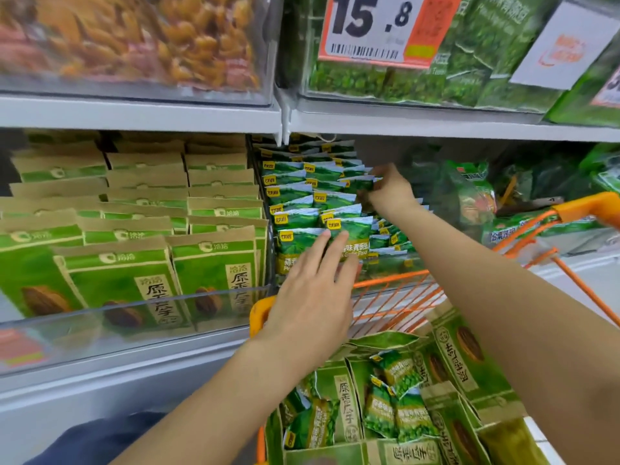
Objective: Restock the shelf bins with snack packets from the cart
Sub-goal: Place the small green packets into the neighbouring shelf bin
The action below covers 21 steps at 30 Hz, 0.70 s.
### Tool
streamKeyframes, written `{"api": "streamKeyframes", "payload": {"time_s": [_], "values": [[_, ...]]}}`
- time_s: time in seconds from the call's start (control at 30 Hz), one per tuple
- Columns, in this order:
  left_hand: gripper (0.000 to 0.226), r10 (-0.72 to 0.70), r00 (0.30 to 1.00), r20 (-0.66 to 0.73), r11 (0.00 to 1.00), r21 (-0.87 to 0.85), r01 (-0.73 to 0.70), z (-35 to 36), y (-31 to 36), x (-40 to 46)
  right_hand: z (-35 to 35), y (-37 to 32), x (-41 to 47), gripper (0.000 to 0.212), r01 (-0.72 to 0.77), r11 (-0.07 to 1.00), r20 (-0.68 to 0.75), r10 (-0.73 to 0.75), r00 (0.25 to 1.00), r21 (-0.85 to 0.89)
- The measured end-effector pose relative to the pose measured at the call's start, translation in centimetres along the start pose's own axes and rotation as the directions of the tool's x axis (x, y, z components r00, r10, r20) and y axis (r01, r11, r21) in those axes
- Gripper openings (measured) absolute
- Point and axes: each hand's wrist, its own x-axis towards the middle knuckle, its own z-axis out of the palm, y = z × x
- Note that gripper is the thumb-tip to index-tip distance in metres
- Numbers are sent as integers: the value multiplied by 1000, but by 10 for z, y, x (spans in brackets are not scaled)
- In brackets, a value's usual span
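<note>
Fingers of the left hand, at the centre of the frame, are lying straight and spread, their tips touching the front green pea packets standing in rows in the middle shelf bin. Toward the upper right of centre, the right hand is reaching deeper into the same bin, its fingers pinching the top edge of one packet in a back row. At the lower right of the frame, the orange cart is sitting just below the bin, holding more green pea packets mixed with kraft-paper seed bags. Left of the pea bin, matching seed bags are standing in rows. At the top, a price tag is showing 15.8.
</note>
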Motion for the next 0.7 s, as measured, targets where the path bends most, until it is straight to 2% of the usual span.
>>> {"api": "streamKeyframes", "payload": {"time_s": [0.07, 0.13, 0.2, 0.23, 0.27, 0.3, 0.33, 0.37, 0.4, 0.43, 0.47, 0.5, 0.6, 0.7], "values": [[49, 15, 1000, -20, 999, -28, -16, 0, -3, 0, -8, -3, -16, 50, -9, 997, -78, 15, 997, 74], [43, 30, 998, -54, 995, -88, -35, -3, -5, 0, -24, -2, -46, 46, 69, 990, -192, -44, 980, 126], [37, 48, 994, -98, 990, -126, -60, -9, -5, 0, -41, 0, -92, 26, 222, 941, -264, -153, 952, 254], [32, 57, 992, -117, 987, -142, -74, -12, -4, -1, -47, 6, -115, 13, 271, 911, -239, -201, 950, 312], [29, 65, 990, -123, 984, -155, -84, -15, -3, -3, -52, 10, -143, 6, 289, 899, -156, -250, 956, 329], [29, 72, 991, -117, 983, -159, -90, -18, -1, -6, -55, 16, -167, 9, 279, 916, -5, -290, 957, 288], [31, 74, 992, -102, 983, -161, -90, -20, 1, -10, -57, 20, -192, 10, 278, 944, 221, -313, 924, 177], [35, 72, 993, -91, 983, -160, -85, -21, 3, -13, -56, 24, -212, 5, 325, 946, 481, -292, 827, 16], [37, 67, 994, -86, 984, -158, -80, -22, 5, -16, -51, 26, -230, 7, 422, 898, 691, -228, 686, -122], [39, 62, 994, -90, 984, -160, -75, -22, 6, -18, -43, 29, -244, 19, 530, 825, 808, -169, 565, -198], [38, 51, 994, -92, 983, -171, -66, -23, 8, -20, -33, 32, -255, 28, 619, 754, 866, -141, 480, -220], [36, 36, 995, -94, 981, -186, -53, -24, 9, -22, -22, 32, -264, 33, 676, 707, 888, -154, 434, -208], [29, 19, 993, -116, 979, -201, -42, -26, 11, -28, 11, 31, -282, 38, 767, 632, 892, -275, 358, -113], [25, 36, 991, -126, 984, -171, -57, -26, 11, -33, 28, 32, -286, 33, 813, 577, 917, -280, 285, -76]]}}
